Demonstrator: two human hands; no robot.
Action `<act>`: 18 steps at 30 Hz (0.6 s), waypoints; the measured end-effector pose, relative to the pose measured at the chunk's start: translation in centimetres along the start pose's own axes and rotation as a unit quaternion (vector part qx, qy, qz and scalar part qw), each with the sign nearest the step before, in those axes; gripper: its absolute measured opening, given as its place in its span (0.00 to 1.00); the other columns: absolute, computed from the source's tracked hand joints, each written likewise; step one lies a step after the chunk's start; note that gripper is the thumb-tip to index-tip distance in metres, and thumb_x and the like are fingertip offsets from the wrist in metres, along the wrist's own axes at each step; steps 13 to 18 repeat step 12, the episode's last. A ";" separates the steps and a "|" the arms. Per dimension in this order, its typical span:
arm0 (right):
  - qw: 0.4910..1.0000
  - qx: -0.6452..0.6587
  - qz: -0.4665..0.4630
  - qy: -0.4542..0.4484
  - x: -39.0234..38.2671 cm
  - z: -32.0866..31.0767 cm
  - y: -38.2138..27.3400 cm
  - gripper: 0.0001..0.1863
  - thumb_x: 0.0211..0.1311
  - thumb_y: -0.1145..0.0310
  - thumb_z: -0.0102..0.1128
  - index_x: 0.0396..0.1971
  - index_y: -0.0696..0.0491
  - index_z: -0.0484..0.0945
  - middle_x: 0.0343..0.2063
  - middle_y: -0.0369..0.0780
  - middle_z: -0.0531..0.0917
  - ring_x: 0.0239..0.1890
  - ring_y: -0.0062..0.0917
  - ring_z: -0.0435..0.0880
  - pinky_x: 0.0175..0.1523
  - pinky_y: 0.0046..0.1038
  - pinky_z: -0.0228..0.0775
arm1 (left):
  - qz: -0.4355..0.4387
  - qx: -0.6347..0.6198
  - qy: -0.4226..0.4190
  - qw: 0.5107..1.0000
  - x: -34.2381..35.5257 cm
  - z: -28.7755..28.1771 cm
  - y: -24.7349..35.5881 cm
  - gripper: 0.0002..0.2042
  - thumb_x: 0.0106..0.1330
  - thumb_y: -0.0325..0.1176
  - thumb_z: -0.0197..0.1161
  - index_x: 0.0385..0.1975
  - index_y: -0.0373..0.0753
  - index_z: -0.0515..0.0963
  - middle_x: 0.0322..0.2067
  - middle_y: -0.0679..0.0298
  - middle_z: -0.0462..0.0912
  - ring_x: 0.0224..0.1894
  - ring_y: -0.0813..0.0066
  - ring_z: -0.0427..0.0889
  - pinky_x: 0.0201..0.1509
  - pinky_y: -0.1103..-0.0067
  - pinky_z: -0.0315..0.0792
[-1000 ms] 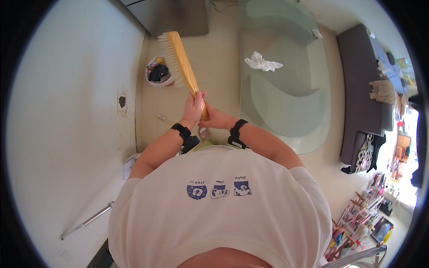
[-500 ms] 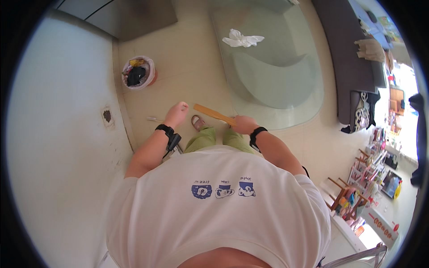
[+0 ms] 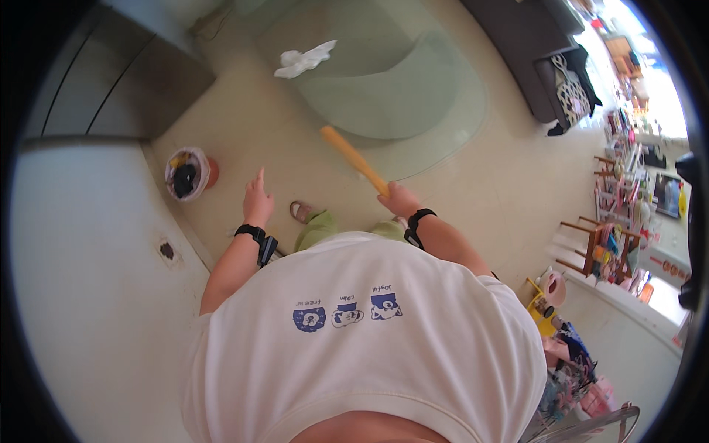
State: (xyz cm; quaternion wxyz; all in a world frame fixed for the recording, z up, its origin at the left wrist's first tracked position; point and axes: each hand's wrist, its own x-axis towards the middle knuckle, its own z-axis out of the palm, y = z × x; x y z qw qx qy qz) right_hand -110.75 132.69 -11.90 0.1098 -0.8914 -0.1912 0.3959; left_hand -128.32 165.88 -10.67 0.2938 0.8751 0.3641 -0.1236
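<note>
My right hand (image 3: 401,200) is closed round the lower end of a flat, yellow-brown wooden stick (image 3: 353,158), wider toward its far end. The stick slants up and to the left, in the air in front of me, its tip near the edge of the glass table in the picture. My left hand (image 3: 258,202) is raised at the left, with one finger stretched out and nothing visible in it. It is apart from the stick. Both wrists carry black bands.
A lined waste bin (image 3: 209,172) with rubbish stands by the left wall. Ahead is a glass coffee table (image 3: 450,111) with a crumpled white tissue or bag (image 3: 306,59) on it. A dark sofa (image 3: 509,52) is at the far right. A wooden stool (image 3: 591,240) stands farther right among clutter.
The view has turned, so the table and bin sit farther left. The stick has swung more upright in my right hand. One finger of my left hand has stretched out.
</note>
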 end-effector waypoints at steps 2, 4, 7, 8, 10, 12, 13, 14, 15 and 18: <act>1.000 -0.011 -0.026 -0.008 -1.8 -1.3 3.1 0.22 0.54 0.51 0.54 0.37 0.55 0.72 0.33 0.48 0.80 0.37 0.43 0.79 0.42 0.41 0.71 | 0.062 0.171 0.063 0.981 -0.8 2.8 3.8 0.30 0.57 0.38 0.58 0.62 0.49 0.60 0.56 0.54 0.66 0.58 0.57 0.66 0.57 0.67 0.64; 0.999 0.016 -0.023 -0.030 -3.8 -2.7 7.3 0.22 0.53 0.51 0.54 0.37 0.55 0.72 0.33 0.47 0.81 0.37 0.43 0.79 0.42 0.41 0.71 | 0.120 0.163 0.055 0.978 -0.7 5.5 8.3 0.29 0.58 0.38 0.58 0.62 0.49 0.60 0.57 0.53 0.64 0.57 0.56 0.66 0.57 0.68 0.64; 1.000 -0.009 -0.023 -0.005 -7.4 -5.2 15.3 0.20 0.53 0.52 0.54 0.35 0.55 0.72 0.32 0.46 0.81 0.37 0.42 0.80 0.42 0.41 0.71 | 0.169 0.101 0.012 0.980 -0.1 9.9 18.0 0.28 0.58 0.40 0.58 0.61 0.48 0.61 0.58 0.52 0.63 0.57 0.57 0.67 0.57 0.69 0.64; 0.999 0.041 -0.010 -0.012 -8.8 -5.8 18.4 0.20 0.53 0.54 0.54 0.36 0.55 0.73 0.34 0.47 0.81 0.38 0.41 0.80 0.44 0.40 0.71 | 0.168 0.086 -0.018 0.982 0.1 11.1 21.0 0.28 0.58 0.40 0.58 0.60 0.48 0.62 0.58 0.53 0.64 0.57 0.57 0.67 0.58 0.69 0.64; 0.999 0.025 0.006 0.045 -11.3 -6.2 24.3 0.20 0.53 0.55 0.55 0.38 0.55 0.73 0.35 0.48 0.81 0.39 0.41 0.80 0.45 0.39 0.71 | 0.174 0.018 -0.114 0.978 0.4 13.6 28.0 0.28 0.58 0.42 0.58 0.60 0.47 0.63 0.59 0.52 0.63 0.56 0.58 0.67 0.58 0.69 0.64; 0.995 0.052 0.022 0.088 -13.5 -7.1 30.6 0.19 0.51 0.57 0.57 0.40 0.54 0.74 0.33 0.49 0.81 0.40 0.40 0.80 0.47 0.36 0.72 | 0.194 -0.007 -0.165 0.967 0.6 15.7 35.6 0.27 0.58 0.43 0.58 0.60 0.47 0.63 0.59 0.52 0.62 0.56 0.59 0.67 0.59 0.69 0.64; 0.995 0.052 0.022 0.088 -13.5 -7.1 30.6 0.19 0.51 0.57 0.57 0.40 0.54 0.74 0.33 0.49 0.81 0.40 0.40 0.80 0.47 0.36 0.72 | 0.194 -0.007 -0.165 0.967 0.6 15.7 35.6 0.27 0.58 0.43 0.58 0.60 0.47 0.63 0.59 0.52 0.62 0.56 0.59 0.67 0.59 0.69 0.64; 0.995 0.052 0.022 0.088 -13.5 -7.1 30.6 0.19 0.51 0.57 0.57 0.40 0.54 0.74 0.33 0.49 0.81 0.40 0.40 0.80 0.47 0.36 0.72 | 0.194 -0.007 -0.165 0.967 0.6 15.7 35.6 0.27 0.58 0.43 0.58 0.60 0.47 0.63 0.59 0.52 0.62 0.56 0.59 0.67 0.59 0.69 0.64; 0.995 0.052 0.022 0.088 -13.5 -7.1 30.6 0.19 0.51 0.57 0.57 0.40 0.54 0.74 0.33 0.49 0.81 0.40 0.40 0.80 0.47 0.36 0.72 | 0.194 -0.007 -0.165 0.967 0.6 15.7 35.6 0.27 0.58 0.43 0.58 0.60 0.47 0.63 0.59 0.52 0.62 0.56 0.59 0.67 0.59 0.69 0.64; 0.995 0.052 0.022 0.088 -13.5 -7.1 30.6 0.19 0.51 0.57 0.57 0.40 0.54 0.74 0.33 0.49 0.81 0.40 0.40 0.80 0.47 0.36 0.72 | 0.194 -0.007 -0.165 0.967 0.6 15.7 35.6 0.27 0.58 0.43 0.58 0.60 0.47 0.63 0.59 0.52 0.62 0.56 0.59 0.67 0.59 0.69 0.64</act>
